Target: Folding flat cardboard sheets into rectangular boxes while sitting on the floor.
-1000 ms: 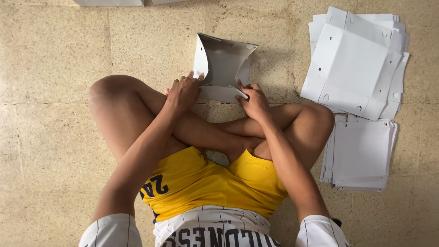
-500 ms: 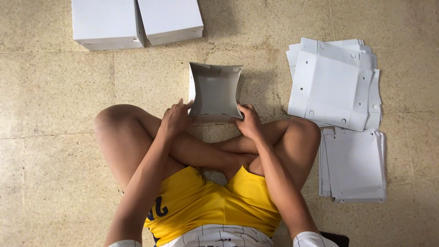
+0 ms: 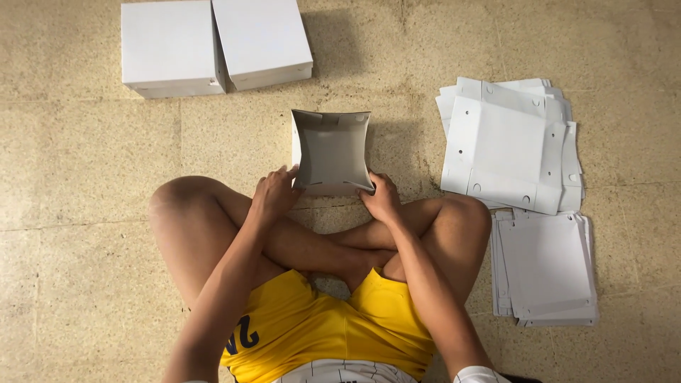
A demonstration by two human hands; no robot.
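the step in hand appears to be the forming of a box: a half-erected white cardboard box with a grey inside [image 3: 331, 150] stands on the speckled beige stone floor [image 3: 85, 177], just ahead of the seated person's crossed legs [image 3: 319, 241]. the left hand [image 3: 273, 195] grips the near left corner of the box, fingers curled against the wall there; the right hand [image 3: 381, 197] holds the near right corner, thumb and fingers closed on the near wall. neither hand is slack. the box is open at the top. its far wall and two side walls are upright, though the side walls bow inward, and the near wall is low and looks not yet locked. judgement: the next move calls for the near flap to be brought square and its tabs seated, with even pressure at both corners so the thin board does not crease. to the far left two finished white square boxes [image 3: 213, 44] sit side by side, touching, well apart from the work. to the right lies a loose stack of flat white die-cut blanks with small punched holes [image 3: 507, 145], and nearer the person a second, tidier stack of flat white sheets [image 3: 546, 269], just beside the right knee.
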